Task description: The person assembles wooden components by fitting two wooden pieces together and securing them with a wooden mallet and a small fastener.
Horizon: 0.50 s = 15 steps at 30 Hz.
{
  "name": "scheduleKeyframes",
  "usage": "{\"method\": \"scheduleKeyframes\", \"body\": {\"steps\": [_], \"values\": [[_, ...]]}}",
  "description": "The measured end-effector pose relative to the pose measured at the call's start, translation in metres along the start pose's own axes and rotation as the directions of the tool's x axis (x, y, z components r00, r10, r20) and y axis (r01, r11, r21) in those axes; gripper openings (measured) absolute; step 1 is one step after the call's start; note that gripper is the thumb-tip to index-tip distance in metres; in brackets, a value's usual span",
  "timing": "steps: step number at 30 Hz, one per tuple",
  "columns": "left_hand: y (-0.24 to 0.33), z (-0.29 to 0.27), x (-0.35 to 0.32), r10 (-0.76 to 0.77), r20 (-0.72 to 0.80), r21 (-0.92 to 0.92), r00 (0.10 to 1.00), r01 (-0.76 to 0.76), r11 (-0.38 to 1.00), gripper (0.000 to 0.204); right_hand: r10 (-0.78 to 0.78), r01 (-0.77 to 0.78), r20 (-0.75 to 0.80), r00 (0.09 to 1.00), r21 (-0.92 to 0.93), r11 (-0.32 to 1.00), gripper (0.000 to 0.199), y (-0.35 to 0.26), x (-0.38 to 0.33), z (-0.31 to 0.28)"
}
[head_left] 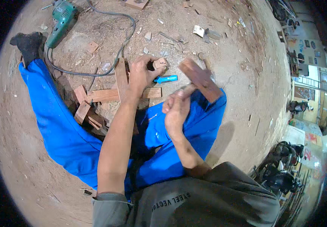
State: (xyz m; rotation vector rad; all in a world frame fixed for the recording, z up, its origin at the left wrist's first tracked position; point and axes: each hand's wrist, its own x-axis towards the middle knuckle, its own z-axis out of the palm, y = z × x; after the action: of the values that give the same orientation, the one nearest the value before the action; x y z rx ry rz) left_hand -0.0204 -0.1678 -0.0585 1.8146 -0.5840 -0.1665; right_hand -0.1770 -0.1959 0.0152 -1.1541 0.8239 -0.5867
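Left hand (142, 73): reaching out over the near knee and closing around a small wooden block (159, 63), fingers wrapped on it, probably steadying it on the ground.
Right hand (176, 109): gripping the handle of a wooden mallet (200, 79), its head blurring above the right knee; the blur suggests it is swinging, though I cannot tell which way.
Small wooden block: sitting just far of the blue-handled tool (166, 79), which is lying on the dirt between the two hands, likely kept in easy reach.
Wooden frame pieces (110, 94): lying crossed between the legs in blue trousers (63, 128), left of the hands.
Power drill (63, 19): resting far left, its grey cable (127, 36) looping toward the timber.
Sawdust floor (216, 41): littered with offcuts and chips.
Hard to make out: the block's underside is hiding behind the fingers; the mallet's handle is mostly covered by the right palm; the far right workshop is bending at the rim.
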Motion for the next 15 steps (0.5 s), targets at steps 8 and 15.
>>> {"method": "scheduleKeyframes", "body": {"steps": [8,15], "values": [[0.006,0.004,0.003,0.091,-0.029,0.050,0.995,-0.090,0.995,0.035,-0.122,0.129,-0.155,0.980,0.034,0.991,0.029,0.008,-0.005,0.021],[-0.001,0.004,0.002,0.069,-0.032,0.008,0.997,-0.069,0.998,0.036,0.038,-0.029,-0.164,0.986,0.057,0.998,0.022,0.006,-0.008,0.017]]}}
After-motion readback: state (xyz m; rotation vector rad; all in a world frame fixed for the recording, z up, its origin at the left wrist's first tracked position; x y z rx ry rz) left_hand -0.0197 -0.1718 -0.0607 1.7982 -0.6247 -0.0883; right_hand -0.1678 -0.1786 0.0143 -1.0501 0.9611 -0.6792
